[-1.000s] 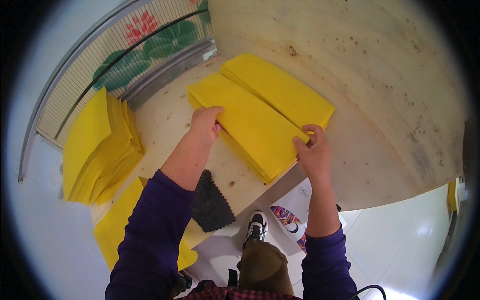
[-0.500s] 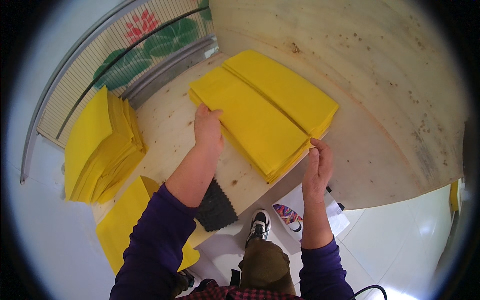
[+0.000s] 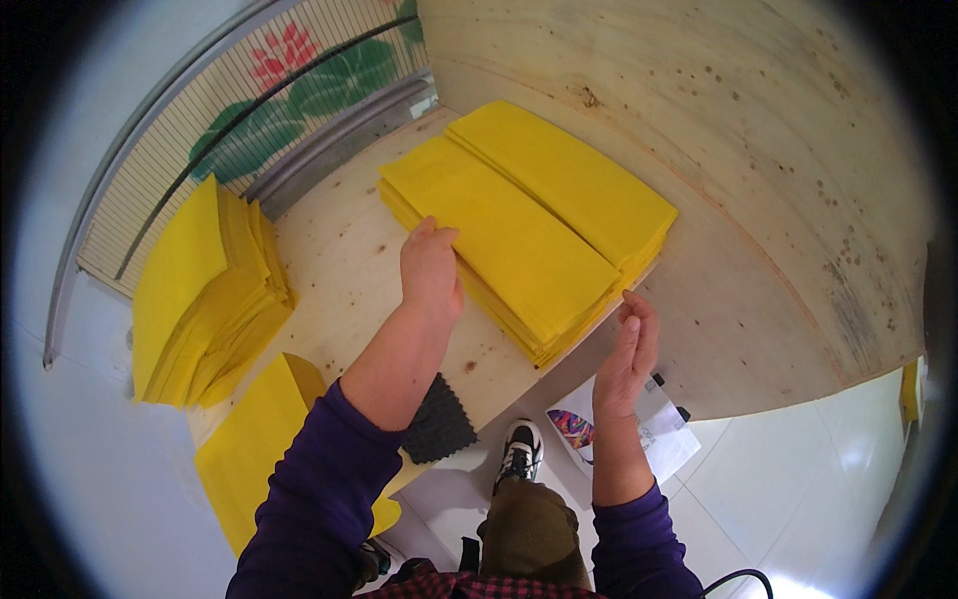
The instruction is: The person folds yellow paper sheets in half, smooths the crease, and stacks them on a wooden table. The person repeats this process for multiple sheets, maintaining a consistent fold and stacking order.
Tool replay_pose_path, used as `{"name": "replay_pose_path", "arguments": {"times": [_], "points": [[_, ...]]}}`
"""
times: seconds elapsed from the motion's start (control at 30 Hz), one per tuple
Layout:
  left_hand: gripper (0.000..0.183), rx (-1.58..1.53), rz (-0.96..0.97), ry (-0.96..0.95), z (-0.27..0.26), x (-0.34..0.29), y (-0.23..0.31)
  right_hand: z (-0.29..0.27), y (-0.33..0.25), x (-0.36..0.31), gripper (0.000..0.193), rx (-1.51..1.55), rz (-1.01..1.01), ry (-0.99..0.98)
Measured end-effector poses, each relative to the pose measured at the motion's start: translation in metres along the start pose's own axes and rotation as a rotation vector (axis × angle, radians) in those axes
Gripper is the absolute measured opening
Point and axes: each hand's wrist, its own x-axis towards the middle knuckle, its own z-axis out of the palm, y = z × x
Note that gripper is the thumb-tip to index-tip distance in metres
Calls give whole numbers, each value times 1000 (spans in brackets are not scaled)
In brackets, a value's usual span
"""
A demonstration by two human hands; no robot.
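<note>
Two piles of flat, folded yellow fabric pieces lie side by side on a pale wooden board, the near pile (image 3: pixel 509 240) and the far pile (image 3: pixel 569 180). My left hand (image 3: pixel 431 268) touches the left long edge of the near pile, its fingers at the side and thumb at the top edge; it holds nothing that I can see. Close by the piles' near right corner is my right hand (image 3: pixel 627 354), slightly apart from the fabric, with thumb and fingers separated and nothing between them.
Another thick yellow stack (image 3: pixel 205 299) stands at the left, beside a loose yellow sheet (image 3: pixel 249 449). A dark zigzag-edged cloth swatch (image 3: pixel 439 424) lies at the board's front edge. A plywood panel (image 3: pixel 699 130) rises behind; a white printed bag (image 3: pixel 659 429) is below on the right.
My left hand has slid a little toward me and right along the near pile's edge. My right hand has let go of the corner and drawn slightly down. The piles look unmoved.
</note>
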Motion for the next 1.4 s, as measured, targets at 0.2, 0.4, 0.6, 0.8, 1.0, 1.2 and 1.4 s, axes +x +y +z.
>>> {"name": "replay_pose_path", "arguments": {"times": [0.2,0.4,0.6,0.8,1.0,1.2,1.4], "points": [[62,6,-17,-7,-10,4,-10,17,-1,2,63,-29,-122,21],[63,12,75,-115,-26,8,-16,51,-2,5,74,-12,-198,-13],[59,32,54,84,-26,0,-28,57,0,4,75,11,-178,41],[66,30,-53,-43,-16,1,-45,62,6,4,73,-31,-184,11],[68,173,-65,-4,-3,-25,-30,56,8,5,71,30,-188,-16],[45,189,69,40,-15,-12,-16,47,0,2,68,-63,-204,-51],[21,232,112,85,-57,63,-29,33,-5,-6,66,-58,-202,-49]]}}
